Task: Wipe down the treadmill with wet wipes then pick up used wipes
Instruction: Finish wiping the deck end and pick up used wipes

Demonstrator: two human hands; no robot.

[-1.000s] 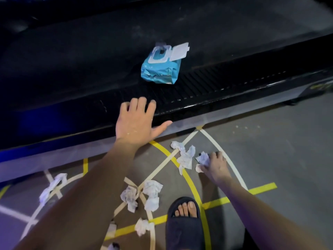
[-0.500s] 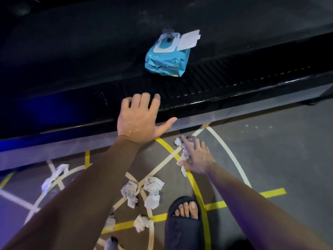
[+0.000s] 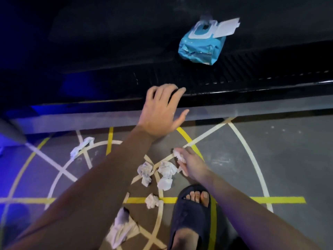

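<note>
your left hand point(image 3: 160, 109) rests on the near edge of the treadmill point(image 3: 252, 82), fingers spread and relaxed. your right hand point(image 3: 191, 165), low in front of the treadmill, clutches a crumpled used wipe point(image 3: 178, 154). loose wipes point(image 3: 165, 171) lie beside it, further from the treadmill; the wipe pack point(image 3: 202, 46) sits on the treadmill.

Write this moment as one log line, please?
step: wipe pickup | left hand: open, at treadmill edge | right hand: grips used wipes | floor: loose wipes

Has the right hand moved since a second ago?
Yes: right hand crossed the yellow curved line leftward, toward the crumpled wipes by the sandal.
</note>
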